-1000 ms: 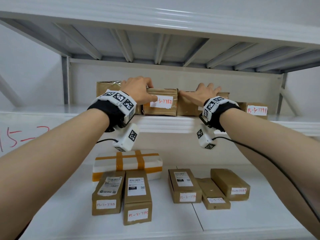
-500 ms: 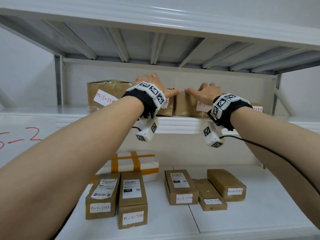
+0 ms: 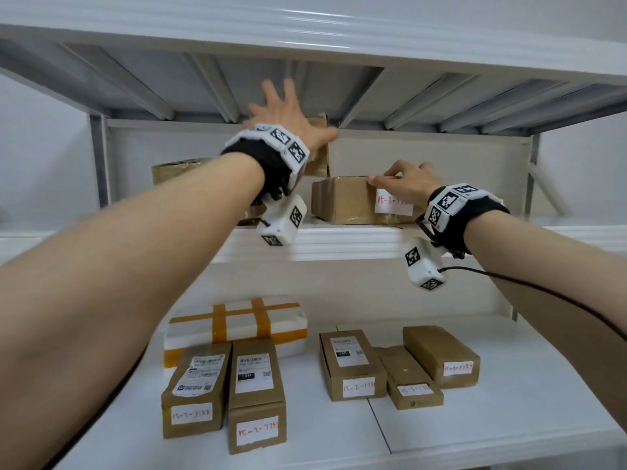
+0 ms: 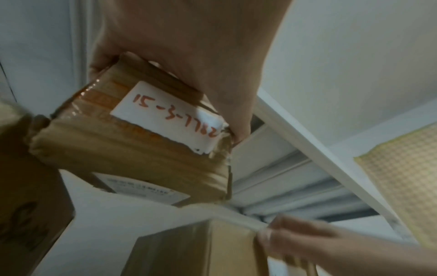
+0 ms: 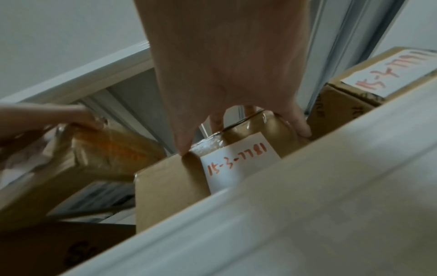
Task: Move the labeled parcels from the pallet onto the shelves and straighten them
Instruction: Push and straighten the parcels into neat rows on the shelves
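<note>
while the left hand point(image 3: 288, 120) has a parcel in the air, these are the points to watch:

risk of dropping: the lifted parcel 15-3-7782 point(image 4: 132, 136) is tilted and held only by a spread grip across its top end, thumb on one edge and fingers on the other; if the glossy tape slips under the skin it could fall onto the boxes on the lower shelf point(image 3: 475, 435).
risk of knocking: it hangs close under the ribs of the shelf above and just beside the parcel 15-3-7781 point(image 3: 356, 201); a hasty swing could clip either and skew the row.
risk of a hidden label: its white label faces the wrist camera at a slant; set down turned, the number would likely not face front.
risk at the edge: parcel 15-3-7781 sits near the front lip of the upper shelf point(image 3: 339, 245); a pull rather than a push could bring it over the lip.
left hand pose: raised high, arm stretched up and forward, fingers splayed and wrapped over the lifted parcel.
right hand pose: the right hand point(image 3: 403, 184) is lower, palm down, fingers curled over the top front edge of parcel 15-3-7781, thumb at its near corner, steadying it on the upper shelf.
other parcels: a brown box point(image 5: 378, 84) stands just right of it, and another point(image 3: 176, 169) is at the left of that shelf.
</note>
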`<action>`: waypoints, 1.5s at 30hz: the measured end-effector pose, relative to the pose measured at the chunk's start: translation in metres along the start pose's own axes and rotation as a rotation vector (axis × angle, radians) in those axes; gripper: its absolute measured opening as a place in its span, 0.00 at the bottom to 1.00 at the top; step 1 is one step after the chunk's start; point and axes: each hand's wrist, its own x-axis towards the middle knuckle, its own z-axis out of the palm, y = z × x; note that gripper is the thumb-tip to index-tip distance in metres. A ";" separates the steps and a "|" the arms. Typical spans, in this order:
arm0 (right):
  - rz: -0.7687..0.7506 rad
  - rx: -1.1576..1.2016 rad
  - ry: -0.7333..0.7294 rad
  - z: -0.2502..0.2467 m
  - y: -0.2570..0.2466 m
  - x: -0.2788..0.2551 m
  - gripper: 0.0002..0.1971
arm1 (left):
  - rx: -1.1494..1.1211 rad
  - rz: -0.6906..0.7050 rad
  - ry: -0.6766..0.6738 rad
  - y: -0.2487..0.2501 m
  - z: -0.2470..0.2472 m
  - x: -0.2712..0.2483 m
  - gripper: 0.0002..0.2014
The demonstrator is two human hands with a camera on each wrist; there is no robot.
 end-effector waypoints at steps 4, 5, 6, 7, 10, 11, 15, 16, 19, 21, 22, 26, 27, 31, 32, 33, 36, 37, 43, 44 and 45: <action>-0.069 0.003 -0.057 0.004 -0.016 -0.010 0.32 | -0.099 -0.016 0.053 0.003 -0.015 0.011 0.53; -0.086 0.014 -0.071 0.006 -0.022 -0.013 0.31 | -0.116 -0.020 0.061 0.004 -0.015 0.013 0.52; -0.102 0.025 -0.087 0.008 -0.028 -0.016 0.29 | -0.127 -0.024 0.064 0.005 -0.015 0.013 0.51; -0.119 0.034 -0.101 0.010 -0.035 -0.019 0.29 | -0.135 -0.029 0.065 0.007 -0.015 0.013 0.51; -0.164 0.051 -0.133 0.016 -0.054 -0.026 0.28 | -0.156 -0.031 0.071 0.010 -0.014 0.013 0.49; -0.174 0.066 -0.148 0.017 -0.057 -0.027 0.29 | -0.163 -0.030 0.076 0.012 -0.012 0.013 0.49; -0.144 0.362 -0.079 0.009 -0.049 -0.024 0.31 | -0.226 -0.016 0.084 0.024 -0.002 0.013 0.49; -0.127 0.446 -0.010 0.005 -0.042 -0.021 0.29 | -0.252 -0.014 0.085 0.028 0.002 0.014 0.50; -0.108 0.656 0.126 -0.013 -0.019 -0.017 0.22 | -0.326 0.013 0.084 0.051 0.017 0.014 0.49; -0.111 0.798 0.122 -0.025 -0.010 -0.020 0.20 | -0.362 0.047 0.079 0.070 0.025 0.011 0.48; -0.115 0.852 0.109 -0.031 -0.005 -0.021 0.19 | -0.378 0.063 0.067 0.081 0.029 0.009 0.48; -0.090 0.974 0.022 -0.042 0.017 -0.024 0.23 | -0.339 0.128 0.005 0.121 0.045 -0.004 0.49; -0.079 0.997 0.009 -0.043 0.024 -0.024 0.24 | -0.317 0.144 -0.003 0.128 0.050 -0.005 0.49; -0.085 1.118 -0.004 -0.047 0.048 -0.023 0.20 | -0.262 0.205 -0.012 0.145 0.062 -0.004 0.48; -0.086 1.128 -0.012 -0.048 0.051 -0.022 0.21 | -0.254 0.221 -0.015 0.147 0.064 -0.003 0.47; -0.077 1.116 -0.018 -0.048 0.054 -0.021 0.22 | -0.248 0.237 -0.018 0.149 0.067 -0.003 0.46; -0.024 1.063 -0.021 -0.050 0.062 -0.014 0.25 | -0.240 0.289 -0.039 0.154 0.077 -0.004 0.40; -0.001 1.041 -0.018 -0.050 0.063 -0.012 0.26 | -0.230 0.317 -0.045 0.154 0.080 -0.004 0.38; 0.140 0.836 -0.110 -0.052 0.068 -0.006 0.22 | -0.242 0.414 -0.069 0.142 0.088 -0.004 0.33; 0.164 0.785 -0.139 -0.052 0.067 -0.008 0.20 | -0.259 0.413 -0.074 0.139 0.089 -0.004 0.33; 0.174 0.740 -0.151 -0.051 0.068 -0.009 0.19 | -0.264 0.409 -0.081 0.136 0.092 -0.005 0.32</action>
